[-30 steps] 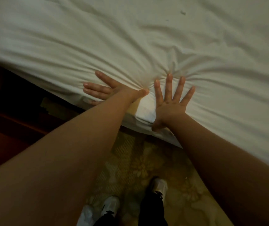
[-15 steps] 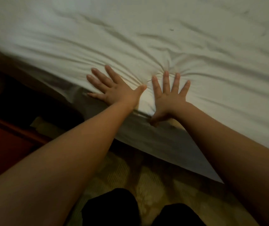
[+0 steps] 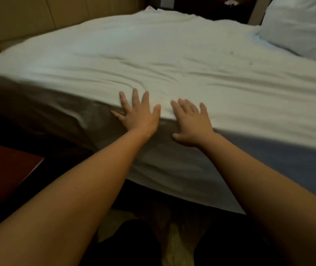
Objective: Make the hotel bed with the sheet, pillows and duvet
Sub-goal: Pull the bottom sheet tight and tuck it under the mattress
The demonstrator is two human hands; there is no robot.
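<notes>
Dim hotel room, beige panelled wall (image 3: 19,18) behind the bed (image 3: 38,106). A wrinkled white sheet (image 3: 172,54) covers it and drapes over the near edge. There the left hand (image 3: 138,116) and right hand (image 3: 191,123) press side by side, fingers (image 3: 135,97) straight and spread, gripping nothing. A pillow (image 3: 303,25) lies at the far right corner
</notes>
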